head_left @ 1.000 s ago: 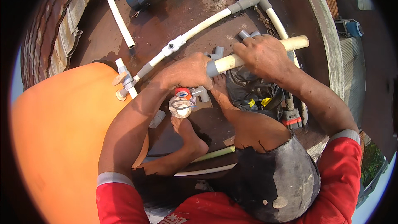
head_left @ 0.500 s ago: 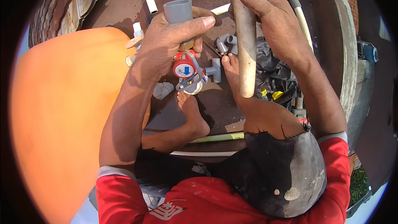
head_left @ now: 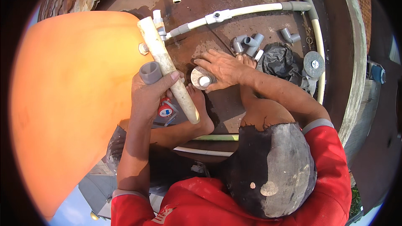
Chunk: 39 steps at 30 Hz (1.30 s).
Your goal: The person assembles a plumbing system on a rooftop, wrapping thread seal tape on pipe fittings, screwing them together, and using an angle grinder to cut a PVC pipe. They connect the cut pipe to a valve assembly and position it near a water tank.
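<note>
My left hand (head_left: 144,94) is closed around a grey pipe fitting (head_left: 150,73) and also pins a dirty cream plastic pipe (head_left: 168,65) under its thumb. The pipe slants from upper left to lower right, its tapered end over my foot. Below the fingers shows a red round-faced device (head_left: 165,109) with a blue arrow and a grey cable, partly hidden by my hand and the pipe. Down on the brown surface, my right hand (head_left: 224,69) is curled around the side of a small round can (head_left: 197,75) with a white cap; some of its fingertips are hidden.
A large orange tank (head_left: 75,96) fills the left side. Grey pipe fittings (head_left: 252,44), a grey elbow (head_left: 289,36), a black plastic bag (head_left: 278,60) and a round grey disc (head_left: 314,64) lie ahead right. A cream pipeline (head_left: 255,9) with a valve crosses the far side.
The cream pipe has passed from my right hand to my left, which has lowered with the fitting. My right hand has reached down to the round can. The view has shifted.
</note>
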Each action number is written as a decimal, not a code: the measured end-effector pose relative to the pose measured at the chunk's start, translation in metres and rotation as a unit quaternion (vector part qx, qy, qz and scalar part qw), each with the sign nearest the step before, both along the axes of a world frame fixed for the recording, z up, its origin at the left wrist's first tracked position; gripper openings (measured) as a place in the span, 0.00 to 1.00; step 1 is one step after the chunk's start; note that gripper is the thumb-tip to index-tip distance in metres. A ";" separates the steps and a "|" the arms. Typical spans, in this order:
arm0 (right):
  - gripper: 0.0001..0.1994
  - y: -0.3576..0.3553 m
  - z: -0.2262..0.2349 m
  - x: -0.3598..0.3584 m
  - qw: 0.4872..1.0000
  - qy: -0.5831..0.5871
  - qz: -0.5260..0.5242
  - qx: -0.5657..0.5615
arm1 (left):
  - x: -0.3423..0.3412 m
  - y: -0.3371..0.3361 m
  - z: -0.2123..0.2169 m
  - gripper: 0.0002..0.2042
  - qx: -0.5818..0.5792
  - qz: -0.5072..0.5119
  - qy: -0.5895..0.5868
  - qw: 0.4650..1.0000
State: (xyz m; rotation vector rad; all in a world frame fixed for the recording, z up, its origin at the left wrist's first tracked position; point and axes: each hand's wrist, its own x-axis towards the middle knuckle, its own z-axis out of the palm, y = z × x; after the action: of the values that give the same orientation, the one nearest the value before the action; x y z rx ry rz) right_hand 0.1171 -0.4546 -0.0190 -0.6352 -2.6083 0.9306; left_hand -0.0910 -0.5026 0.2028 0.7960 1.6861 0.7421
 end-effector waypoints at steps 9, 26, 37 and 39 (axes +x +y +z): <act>0.54 -0.025 -0.018 -0.026 0.975 -0.119 0.179 0.059 | -0.014 -0.048 0.058 0.18 0.024 -0.031 0.007 0.999; 0.22 0.040 0.270 0.030 0.886 -0.448 -0.037 0.112 | -0.070 -0.119 0.169 0.22 0.217 -0.032 -0.086 0.972; 0.27 -0.107 0.053 -0.065 0.872 -0.432 -0.219 -0.068 | -0.083 -0.145 0.129 0.18 0.220 -0.051 -0.096 0.969; 0.29 -0.111 0.051 -0.081 0.877 -0.420 -0.232 -0.027 | -0.096 -0.152 0.124 0.16 0.233 -0.023 -0.118 0.965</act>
State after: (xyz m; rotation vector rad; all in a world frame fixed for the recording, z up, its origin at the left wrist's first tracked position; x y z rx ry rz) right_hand 0.0363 -0.5652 0.0320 -1.9409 -2.8482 0.6452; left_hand -0.1866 -0.6544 0.3267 1.0186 1.2882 1.1766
